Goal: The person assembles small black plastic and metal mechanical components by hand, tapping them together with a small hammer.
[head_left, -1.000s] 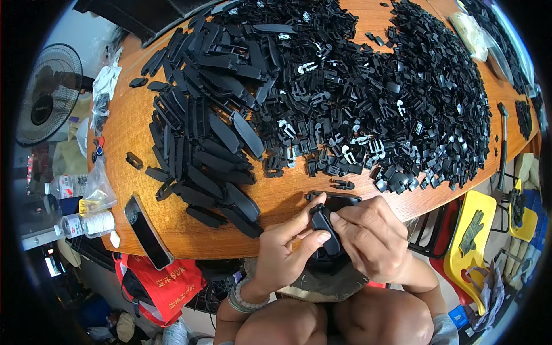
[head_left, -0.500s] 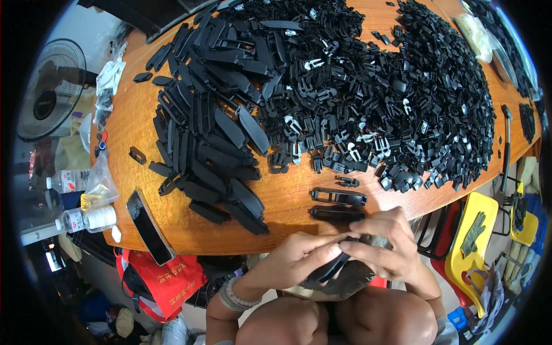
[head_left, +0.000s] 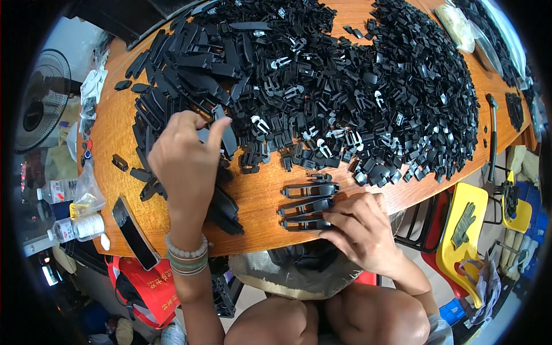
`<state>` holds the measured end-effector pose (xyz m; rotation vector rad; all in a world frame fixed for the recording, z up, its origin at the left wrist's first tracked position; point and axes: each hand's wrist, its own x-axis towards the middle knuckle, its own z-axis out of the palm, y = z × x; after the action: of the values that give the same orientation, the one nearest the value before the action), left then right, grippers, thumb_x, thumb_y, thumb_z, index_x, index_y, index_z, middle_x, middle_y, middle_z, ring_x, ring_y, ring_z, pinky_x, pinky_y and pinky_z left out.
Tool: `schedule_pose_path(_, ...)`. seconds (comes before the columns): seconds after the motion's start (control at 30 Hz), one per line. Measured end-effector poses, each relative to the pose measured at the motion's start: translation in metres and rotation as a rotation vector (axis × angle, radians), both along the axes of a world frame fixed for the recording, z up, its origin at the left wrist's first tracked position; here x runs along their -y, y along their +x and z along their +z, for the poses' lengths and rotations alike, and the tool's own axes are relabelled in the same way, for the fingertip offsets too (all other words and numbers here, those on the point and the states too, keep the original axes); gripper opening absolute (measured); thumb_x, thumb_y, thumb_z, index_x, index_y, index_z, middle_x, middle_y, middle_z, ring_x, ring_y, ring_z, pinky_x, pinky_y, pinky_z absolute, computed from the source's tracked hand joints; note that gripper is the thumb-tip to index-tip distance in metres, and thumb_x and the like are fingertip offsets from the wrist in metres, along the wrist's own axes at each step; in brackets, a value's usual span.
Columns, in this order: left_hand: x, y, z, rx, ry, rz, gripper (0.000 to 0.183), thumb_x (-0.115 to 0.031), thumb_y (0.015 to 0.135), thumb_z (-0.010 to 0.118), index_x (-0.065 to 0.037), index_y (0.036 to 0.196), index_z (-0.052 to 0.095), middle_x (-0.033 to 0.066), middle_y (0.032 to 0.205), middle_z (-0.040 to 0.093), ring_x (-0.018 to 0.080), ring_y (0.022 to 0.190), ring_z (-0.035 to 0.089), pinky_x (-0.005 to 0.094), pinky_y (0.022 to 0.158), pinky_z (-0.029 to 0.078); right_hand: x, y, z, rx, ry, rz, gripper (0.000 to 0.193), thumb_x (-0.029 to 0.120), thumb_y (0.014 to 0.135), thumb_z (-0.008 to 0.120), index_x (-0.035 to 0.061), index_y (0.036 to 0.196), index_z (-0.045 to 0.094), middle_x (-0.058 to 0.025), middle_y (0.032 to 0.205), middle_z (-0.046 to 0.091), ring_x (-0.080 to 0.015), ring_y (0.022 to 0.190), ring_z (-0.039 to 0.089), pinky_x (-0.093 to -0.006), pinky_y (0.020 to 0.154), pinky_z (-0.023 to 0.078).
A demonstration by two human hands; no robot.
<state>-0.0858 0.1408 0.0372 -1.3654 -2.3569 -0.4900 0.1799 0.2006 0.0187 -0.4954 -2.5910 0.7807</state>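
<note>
My left hand (head_left: 187,152) hangs over a pile of long black curved plastic pieces (head_left: 201,75), thumb spread from the fingers and nothing visible between them. Close to its thumb lies one greyish long piece (head_left: 229,138). Near the table's front edge, three long black slotted plastic frames lie in a row, and my right hand (head_left: 362,230) has its thumb and fingertips on the right end of the nearest frame (head_left: 302,224). The middle frame (head_left: 305,206) and the far frame (head_left: 307,190) lie just beyond. A small black clip (head_left: 322,178) sits behind them.
A large heap of small black clips (head_left: 414,103) covers the table's middle and right. A phone (head_left: 135,233) lies at the left edge, and a hammer (head_left: 493,138) at the right. Across my lap is a sack-like cloth (head_left: 259,276) with black pieces on it. A yellow chair (head_left: 460,247) stands right.
My hands have parted. The left went up and left to the long pieces; the right set the held piece at the near end of the row. The view has shifted slightly.
</note>
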Motion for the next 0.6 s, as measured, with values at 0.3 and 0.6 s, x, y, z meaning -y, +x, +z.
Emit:
schedule_pose_path(0.3, 0.0, 0.002, -0.002, 0.365, 0.064, -0.051, 0.019, -0.012, 0.075, 0.074, 0.0, 0.072, 0.059, 0.0079, 0.064, 0.054, 0.0225, 0.051, 0.05, 0.0313, 0.05, 0.039, -0.044, -0.028, 0.007, -0.048, 0.17, -0.267, 0.017, -0.003, 0.071, 0.069, 0.0031, 0.087, 0.066, -0.0075, 0.087, 0.054, -0.0254, 0.082, 0.049, -0.0362, 0.072, 0.037)
schedule_pose_path(0.6, 0.045, 0.045, 0.032, 1.278, 0.503, -0.122, 0.015, 0.006, 0.08, 0.065, 0.003, 0.087, 0.052, 0.0035, 0.092, 0.051, 0.0081, 0.079, 0.043, 0.02, 0.071, 0.036, -0.044, -0.042, 0.001, 0.09, 0.161, -0.191, 0.017, 0.007, 0.069, 0.071, 0.0042, 0.086, 0.066, -0.0067, 0.086, 0.051, -0.026, 0.087, 0.047, -0.0371, 0.076, 0.036)
